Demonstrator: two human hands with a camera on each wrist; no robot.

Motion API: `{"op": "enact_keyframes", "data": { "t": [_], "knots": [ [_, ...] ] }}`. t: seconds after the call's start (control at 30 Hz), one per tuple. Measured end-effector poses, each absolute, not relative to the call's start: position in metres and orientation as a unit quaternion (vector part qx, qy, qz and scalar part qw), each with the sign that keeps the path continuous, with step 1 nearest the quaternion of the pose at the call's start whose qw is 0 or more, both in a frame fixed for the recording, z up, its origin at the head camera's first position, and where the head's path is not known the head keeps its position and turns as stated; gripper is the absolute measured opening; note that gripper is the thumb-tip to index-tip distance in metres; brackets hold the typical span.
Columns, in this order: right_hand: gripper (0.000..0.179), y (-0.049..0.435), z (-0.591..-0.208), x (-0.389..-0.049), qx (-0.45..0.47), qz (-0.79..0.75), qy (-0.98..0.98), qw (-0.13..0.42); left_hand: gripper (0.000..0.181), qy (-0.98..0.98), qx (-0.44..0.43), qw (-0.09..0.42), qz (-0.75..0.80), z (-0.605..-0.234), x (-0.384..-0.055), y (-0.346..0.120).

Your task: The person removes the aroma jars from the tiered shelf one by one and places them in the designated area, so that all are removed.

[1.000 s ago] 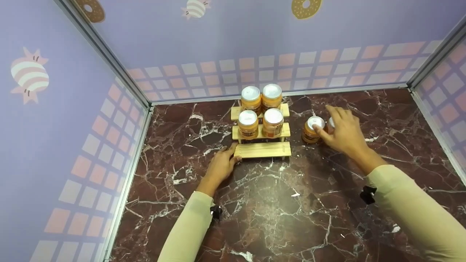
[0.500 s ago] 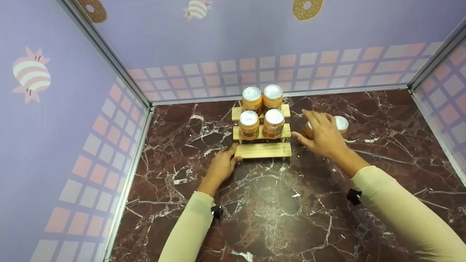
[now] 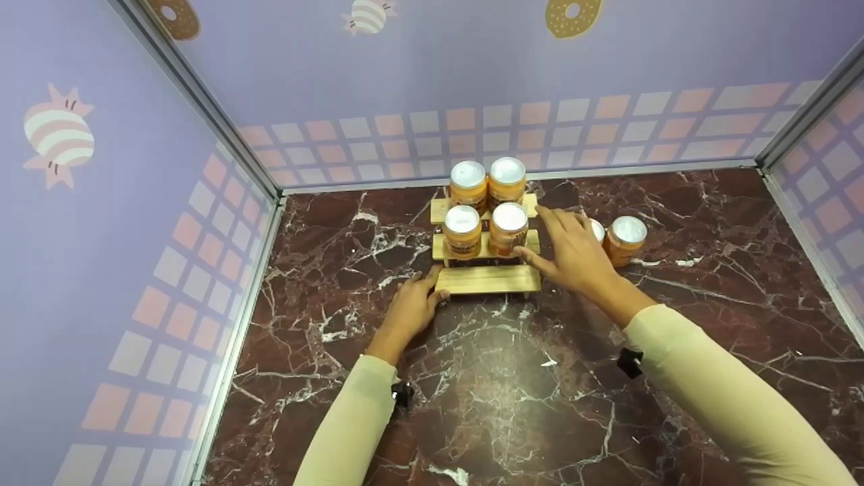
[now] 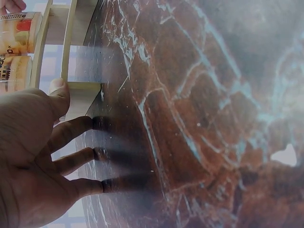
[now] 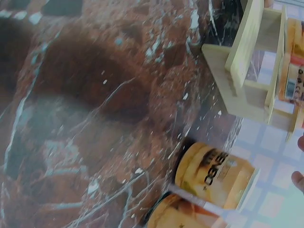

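Touching the left end of the lowest step of the wooden stand [image 3: 487, 279], the left hand [image 3: 410, 305] is resting with its fingers spread. In the left wrist view, the thumb [image 4: 58, 97] is lying against the step's edge, while three fingers [image 4: 76, 159] are reaching down toward the tabletop [image 3: 499, 378]. The right hand [image 3: 574, 255] is hovering beside the right end of the stand, its fingers extending forward and its thumb pointing at the middle-step right jar [image 3: 509, 233]. The views are not clearly showing whether thumb and jar are touching.

The stand is carrying four upright orange jars with pale lids. The middle-step left jar [image 3: 462, 233] is standing just beside its neighbor; the top-step left jar [image 3: 468, 185] and the top-step right jar [image 3: 507, 181] are standing side by side behind them. Two similar jars are standing upright on the tabletop to the right of the stand: the right hand is partly covering the nearer tabletop jar [image 3: 597, 231] in the head view, and the outer tabletop jar [image 3: 626, 241] is standing just beside it. A lilac wall panel [image 3: 459, 67] is rising behind.
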State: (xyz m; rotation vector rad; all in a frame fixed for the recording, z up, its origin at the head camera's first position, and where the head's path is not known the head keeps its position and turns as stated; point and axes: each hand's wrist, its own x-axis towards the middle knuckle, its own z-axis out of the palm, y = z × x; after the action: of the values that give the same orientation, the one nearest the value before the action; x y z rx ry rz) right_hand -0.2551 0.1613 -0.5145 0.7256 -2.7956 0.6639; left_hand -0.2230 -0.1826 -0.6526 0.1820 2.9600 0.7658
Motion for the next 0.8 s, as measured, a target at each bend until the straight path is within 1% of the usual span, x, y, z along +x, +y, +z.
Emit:
{"op": "enact_keyframes", "data": {
  "t": [0.37, 0.5, 0.8],
  "knots": [
    [0.093, 0.141, -0.514, -0.259, 0.218, 0.248, -0.941, 0.076, 0.071, 0.965, 0.06, 0.036, 0.252, -0.652, -0.223, -0.182],
    [0.093, 0.137, -0.513, -0.26, 0.204, 0.266, -0.94, 0.059, 0.071, 0.965, 0.056, 0.039, 0.253, -0.652, -0.223, -0.182],
    [0.087, 0.13, -0.511, -0.261, 0.191, 0.291, -0.936, 0.046, 0.072, 0.966, 0.059, 0.041, 0.249, -0.654, -0.225, -0.183]
  ]
}}
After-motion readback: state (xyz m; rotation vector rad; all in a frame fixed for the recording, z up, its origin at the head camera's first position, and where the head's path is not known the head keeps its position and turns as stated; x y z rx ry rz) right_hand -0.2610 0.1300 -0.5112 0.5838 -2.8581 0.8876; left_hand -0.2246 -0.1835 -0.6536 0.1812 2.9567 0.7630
